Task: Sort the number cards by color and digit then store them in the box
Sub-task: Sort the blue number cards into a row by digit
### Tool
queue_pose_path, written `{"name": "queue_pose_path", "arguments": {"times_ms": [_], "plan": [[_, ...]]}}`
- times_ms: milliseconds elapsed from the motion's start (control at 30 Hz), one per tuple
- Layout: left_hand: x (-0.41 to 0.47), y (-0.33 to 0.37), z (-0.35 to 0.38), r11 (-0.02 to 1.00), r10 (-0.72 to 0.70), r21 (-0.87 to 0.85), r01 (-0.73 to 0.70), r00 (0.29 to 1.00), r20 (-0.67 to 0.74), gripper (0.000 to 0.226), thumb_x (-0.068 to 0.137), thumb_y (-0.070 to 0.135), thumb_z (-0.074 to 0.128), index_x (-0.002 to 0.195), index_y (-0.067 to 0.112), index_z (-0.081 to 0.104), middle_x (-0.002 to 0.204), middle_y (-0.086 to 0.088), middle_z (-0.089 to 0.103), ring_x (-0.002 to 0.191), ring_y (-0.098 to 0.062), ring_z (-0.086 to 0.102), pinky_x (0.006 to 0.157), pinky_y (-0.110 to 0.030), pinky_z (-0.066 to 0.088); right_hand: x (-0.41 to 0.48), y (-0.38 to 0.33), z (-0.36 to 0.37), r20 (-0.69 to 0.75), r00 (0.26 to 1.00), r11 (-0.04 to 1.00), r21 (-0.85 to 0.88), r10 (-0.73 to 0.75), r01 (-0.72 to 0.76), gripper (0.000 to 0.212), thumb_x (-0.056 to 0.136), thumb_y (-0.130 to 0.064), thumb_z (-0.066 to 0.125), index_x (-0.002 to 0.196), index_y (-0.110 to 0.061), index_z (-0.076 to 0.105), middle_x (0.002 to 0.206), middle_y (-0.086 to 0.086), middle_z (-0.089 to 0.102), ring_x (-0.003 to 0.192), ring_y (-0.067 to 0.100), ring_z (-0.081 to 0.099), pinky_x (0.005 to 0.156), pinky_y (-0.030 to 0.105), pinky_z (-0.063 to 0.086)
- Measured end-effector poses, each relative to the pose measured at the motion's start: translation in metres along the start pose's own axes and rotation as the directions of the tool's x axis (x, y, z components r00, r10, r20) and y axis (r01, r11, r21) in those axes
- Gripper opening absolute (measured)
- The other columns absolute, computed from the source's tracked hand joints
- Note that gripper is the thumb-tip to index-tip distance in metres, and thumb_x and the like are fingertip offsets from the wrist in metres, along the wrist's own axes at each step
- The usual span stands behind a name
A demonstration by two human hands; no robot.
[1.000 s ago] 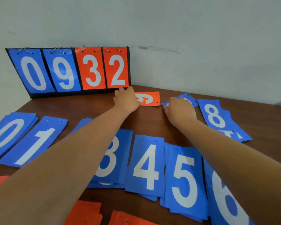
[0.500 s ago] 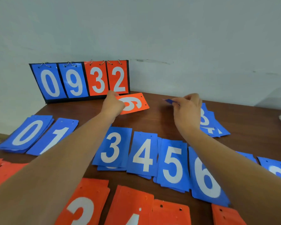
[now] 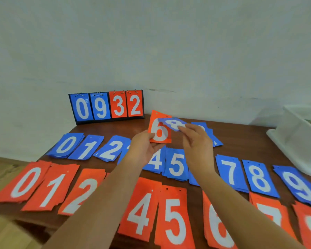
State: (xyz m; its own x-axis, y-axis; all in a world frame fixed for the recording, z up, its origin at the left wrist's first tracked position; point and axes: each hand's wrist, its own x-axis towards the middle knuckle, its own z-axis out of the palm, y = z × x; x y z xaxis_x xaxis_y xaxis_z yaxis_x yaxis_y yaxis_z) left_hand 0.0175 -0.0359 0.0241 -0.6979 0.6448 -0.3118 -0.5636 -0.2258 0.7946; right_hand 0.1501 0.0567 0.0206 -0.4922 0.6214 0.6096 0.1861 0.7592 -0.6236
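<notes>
My left hand pinches an orange card with a 6 and holds it upright above the table. My right hand pinches a blue card with an 8, lifted and overlapping the orange card's top right. Below them lie a row of blue card piles, from the blue 0 pile to the blue 9 pile, and a nearer row of orange piles, from the orange 0 pile rightwards. My arms hide the 3 piles and part of the blue 6 pile. A small loose blue pile lies behind my right hand.
A black flip scoreboard reading 0 9 3 2 stands against the wall at the table's back left. A white plastic box sits at the right edge. The brown table ends at the left, with wooden floor beyond.
Both hands have lifted their cards off the table and drawn back toward me: the left raised the orange 6 upright, the right brought the blue 8 beside it. The view has pulled back.
</notes>
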Motion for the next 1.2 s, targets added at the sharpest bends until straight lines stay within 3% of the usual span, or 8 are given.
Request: {"name": "queue_pose_path", "arguments": {"times_ms": [133,233,400,600,800,1033,1100,1200], "plan": [[-0.045,-0.027,0.012,0.998,0.042,-0.053,-0.038,0.996,0.078,0.022,0.101,0.003,0.045,0.109,0.002,0.065,0.096,-0.015,0.076,0.090,-0.026,0.072,0.076,-0.037,0.061,-0.045,-0.005,-0.027,0.063,0.994,0.990,0.103,0.089,-0.095,0.025,0.095,-0.014,0.061,0.118,-0.017,0.070,0.130,-0.004,0.057,0.119,0.009,0.054,0.093,0.010,0.042],[-0.072,-0.047,0.014,0.997,0.071,-0.012,-0.070,0.986,0.150,0.018,0.097,0.005,0.057,0.112,0.002,0.065,0.105,-0.016,0.075,0.093,-0.028,0.073,0.088,-0.041,0.058,-0.076,-0.005,-0.043,0.171,0.979,0.984,0.121,0.109,-0.130,0.028,0.094,-0.014,0.061,0.120,-0.019,0.069,0.133,-0.010,0.054,0.120,0.000,0.049,0.084,-0.004,0.035],[-0.093,-0.072,0.014,0.964,0.172,0.188,-0.187,0.981,0.094,0.027,0.091,-0.004,0.061,0.113,0.010,0.064,0.110,-0.011,0.074,0.101,-0.031,0.071,0.092,-0.054,0.055,-0.112,-0.005,-0.063,0.226,0.969,0.972,0.186,0.097,-0.141,0.027,0.092,-0.008,0.062,0.111,-0.024,0.071,0.131,-0.019,0.050,0.116,-0.020,0.042,0.082,-0.001,0.038],[-0.110,-0.079,0.014,0.907,0.174,0.361,-0.216,0.974,0.146,0.032,0.085,0.006,0.074,0.114,0.017,0.063,0.108,-0.004,0.075,0.095,-0.023,0.074,0.084,-0.054,0.059,-0.103,-0.006,-0.089,0.076,0.887,0.841,0.292,0.455,-0.456,0.030,0.092,-0.033,0.064,0.120,-0.028,0.053,0.108,-0.011,0.056,0.093,0.001,0.059,0.064,0.013,0.046],[-0.118,-0.088,0.027,0.861,0.149,0.466,-0.206,0.976,0.156,0.032,0.082,0.021,0.080,0.107,0.027,0.060,0.108,0.000,0.074,0.095,-0.018,0.074,0.082,-0.047,0.061,-0.093,0.008,-0.093,0.167,0.835,0.809,0.206,0.525,-0.550,0.020,0.096,-0.031,0.059,0.108,-0.015,0.059,0.095,0.002,0.065,0.092,0.015,0.066,0.072,0.032,0.059],[-0.114,-0.099,0.044,0.822,0.148,0.537,-0.190,0.982,0.121,0.023,0.092,0.031,0.068,0.112,0.024,0.060,0.115,0.000,0.070,0.099,-0.015,0.072,0.075,-0.038,0.063,-0.090,0.023,-0.113,0.196,0.785,0.757,0.212,0.587,-0.619,0.022,0.096,-0.026,0.060,0.093,-0.005,0.062,0.097,0.017,0.066,0.090,0.025,0.065,0.073,0.034,0.057],[-0.112,-0.100,0.052,0.842,0.136,0.511,-0.171,0.985,0.105,0.023,0.094,0.030,0.066,0.114,0.023,0.058,0.114,0.000,0.069,0.099,-0.015,0.071,0.069,-0.032,0.062,-0.083,0.036,-0.125,0.149,0.759,0.708,0.282,0.634,-0.647,0.023,0.095,-0.024,0.063,0.094,-0.001,0.062,0.101,0.020,0.067,0.098,0.032,0.065,0.082,0.049,0.058],[-0.108,-0.102,0.064,0.857,0.121,0.493,-0.149,0.989,0.089,0.033,0.095,0.026,0.065,0.126,0.019,0.055,0.121,-0.003,0.066,0.107,-0.020,0.067,0.066,-0.029,0.059,-0.068,0.065,-0.150,0.039,0.734,0.697,0.282,0.678,-0.659,0.020,0.094,-0.020,0.064,0.092,0.000,0.064,0.099,0.019,0.069,0.096,0.036,0.065,0.078,0.042,0.057]]}}
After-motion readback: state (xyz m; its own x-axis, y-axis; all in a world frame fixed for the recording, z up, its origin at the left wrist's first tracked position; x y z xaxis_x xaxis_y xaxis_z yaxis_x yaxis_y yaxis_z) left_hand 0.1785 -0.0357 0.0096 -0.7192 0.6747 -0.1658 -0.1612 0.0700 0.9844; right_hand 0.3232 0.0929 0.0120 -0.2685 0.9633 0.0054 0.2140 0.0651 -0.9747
